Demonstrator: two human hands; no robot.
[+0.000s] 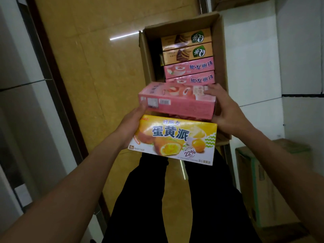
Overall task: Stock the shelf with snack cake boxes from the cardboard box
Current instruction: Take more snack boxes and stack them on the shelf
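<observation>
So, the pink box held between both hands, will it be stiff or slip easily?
The pink box probably stays stiff: its edges look straight between the left hand and the right hand. Its surface looks glossy, so it may slide. It likely feels light for its size.

Both arms reach forward, left hand [134, 120] and right hand [226, 109] each in a curled grip.

Dim indoors, with a yellowish cast. Streaks of ceiling-light glare on the polished floor [98, 71], one near the cardboard box [219, 50]. Soft focus throughout, print on the pink box [177, 100] smeared. Wide-angle bending toward the frame edges, darkening in the corners.
</observation>
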